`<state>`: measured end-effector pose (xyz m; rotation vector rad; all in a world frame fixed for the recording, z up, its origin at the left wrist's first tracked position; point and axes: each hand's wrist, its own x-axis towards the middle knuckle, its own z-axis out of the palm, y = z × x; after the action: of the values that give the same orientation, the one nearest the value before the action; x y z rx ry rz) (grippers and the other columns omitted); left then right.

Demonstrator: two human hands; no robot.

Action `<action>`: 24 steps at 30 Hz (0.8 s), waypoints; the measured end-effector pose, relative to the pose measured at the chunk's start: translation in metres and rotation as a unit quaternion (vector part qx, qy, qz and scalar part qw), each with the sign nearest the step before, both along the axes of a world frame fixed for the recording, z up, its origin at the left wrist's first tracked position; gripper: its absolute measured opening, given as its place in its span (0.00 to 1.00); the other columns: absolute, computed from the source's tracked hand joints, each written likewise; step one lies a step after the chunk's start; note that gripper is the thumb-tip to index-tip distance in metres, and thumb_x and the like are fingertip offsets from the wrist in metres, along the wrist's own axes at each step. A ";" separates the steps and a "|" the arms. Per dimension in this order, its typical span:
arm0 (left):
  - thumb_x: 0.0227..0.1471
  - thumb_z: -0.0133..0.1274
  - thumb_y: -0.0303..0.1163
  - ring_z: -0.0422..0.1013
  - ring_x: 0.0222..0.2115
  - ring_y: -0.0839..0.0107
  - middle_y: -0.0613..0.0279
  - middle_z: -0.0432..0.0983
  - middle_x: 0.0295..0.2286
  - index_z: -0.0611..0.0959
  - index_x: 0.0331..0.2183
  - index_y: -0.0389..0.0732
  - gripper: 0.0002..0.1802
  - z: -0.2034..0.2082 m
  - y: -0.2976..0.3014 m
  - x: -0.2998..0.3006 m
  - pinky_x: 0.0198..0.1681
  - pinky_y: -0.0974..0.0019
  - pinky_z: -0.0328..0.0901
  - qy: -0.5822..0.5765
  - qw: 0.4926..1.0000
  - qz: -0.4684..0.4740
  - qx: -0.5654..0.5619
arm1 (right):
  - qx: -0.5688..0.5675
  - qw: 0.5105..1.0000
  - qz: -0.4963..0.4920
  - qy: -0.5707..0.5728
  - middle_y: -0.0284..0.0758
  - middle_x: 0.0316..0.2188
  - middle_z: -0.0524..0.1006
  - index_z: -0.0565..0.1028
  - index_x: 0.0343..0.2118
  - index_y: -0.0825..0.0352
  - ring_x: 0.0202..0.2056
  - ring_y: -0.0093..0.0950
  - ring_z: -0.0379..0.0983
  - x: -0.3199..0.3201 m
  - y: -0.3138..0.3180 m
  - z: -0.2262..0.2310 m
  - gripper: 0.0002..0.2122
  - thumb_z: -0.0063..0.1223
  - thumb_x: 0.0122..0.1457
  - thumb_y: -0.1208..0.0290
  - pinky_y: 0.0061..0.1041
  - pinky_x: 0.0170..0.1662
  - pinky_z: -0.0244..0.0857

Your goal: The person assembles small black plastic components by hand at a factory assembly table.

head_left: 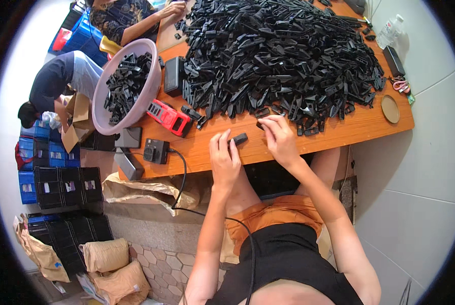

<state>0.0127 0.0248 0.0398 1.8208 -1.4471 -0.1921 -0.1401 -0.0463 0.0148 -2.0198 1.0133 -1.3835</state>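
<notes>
Head view, left hand: I see my left hand [224, 161] with thumb and fingertips pinching a stubby black piece [240, 138], held just above or on the table [349, 127]; I cannot tell which.
Head view, right hand: My right hand [280, 140] has thumb and forefinger pressed together on a small dark part [260, 125], mostly hidden by the fingers.
Gap between hands: The two pieces are near each other but apart; I see no join between them.
Black heap: Beyond both hands spreads a big heap of loose black parts [283, 61], its near edge just past the right fingertips.
Pink basin: Up and left of the left hand, a tilted basin [157, 71] holds a much smaller lot of black parts [128, 86]; whether these are finished, I cannot tell.
Red tool: It lies [169, 118] between the basin and the left hand, untouched.
Progress: I judge this pair as midway through handling and the work overall as far from done, since the heap dwarfs the basin's load.
</notes>
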 end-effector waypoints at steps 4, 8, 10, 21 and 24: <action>0.48 0.52 0.21 0.65 0.43 0.55 0.50 0.67 0.45 0.76 0.47 0.36 0.21 -0.018 0.005 0.028 0.47 0.58 0.62 -0.107 0.990 -0.096 -0.009 | 0.162 0.983 0.060 -0.064 0.37 0.39 0.70 0.75 0.41 0.71 0.34 0.26 0.74 -0.003 0.016 0.010 0.11 0.54 0.54 0.82 0.21 0.33 0.73; 0.47 0.54 0.20 0.67 0.40 0.56 0.53 0.70 0.42 0.78 0.47 0.38 0.22 -0.023 0.011 0.027 0.46 0.59 0.64 -0.027 0.991 -0.127 0.015 | 0.176 0.974 0.115 -0.088 0.38 0.36 0.73 0.76 0.40 0.71 0.33 0.28 0.75 0.007 0.008 0.002 0.11 0.57 0.52 0.80 0.23 0.33 0.72; 0.45 0.56 0.19 0.69 0.39 0.57 0.54 0.73 0.40 0.78 0.48 0.39 0.24 -0.024 0.011 0.030 0.44 0.60 0.65 -0.012 0.991 -0.135 0.009 | 0.157 0.977 0.136 -0.047 0.39 0.34 0.74 0.76 0.39 0.71 0.34 0.30 0.75 0.007 0.003 0.001 0.11 0.58 0.52 0.79 0.25 0.34 0.71; 0.41 0.60 0.16 0.76 0.38 0.65 0.55 0.80 0.36 0.82 0.41 0.37 0.21 -0.028 0.012 0.041 0.42 0.67 0.69 0.097 0.989 -0.111 0.003 | 0.045 0.976 0.197 0.086 0.39 0.33 0.77 0.77 0.36 0.70 0.37 0.38 0.73 -0.013 -0.009 -0.006 0.12 0.62 0.47 0.78 0.32 0.40 0.68; 0.41 0.60 0.16 0.77 0.37 0.66 0.55 0.80 0.35 0.83 0.39 0.36 0.19 -0.026 0.011 0.040 0.42 0.67 0.70 0.108 0.988 -0.109 0.005 | 0.020 0.977 0.192 0.088 0.39 0.33 0.78 0.77 0.36 0.70 0.37 0.37 0.73 -0.015 -0.008 -0.006 0.12 0.62 0.46 0.78 0.32 0.40 0.68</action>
<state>0.0531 0.0361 0.0143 1.5935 -1.4888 -0.4917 -0.1553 -0.0544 0.0088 -2.1935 0.6625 -0.9883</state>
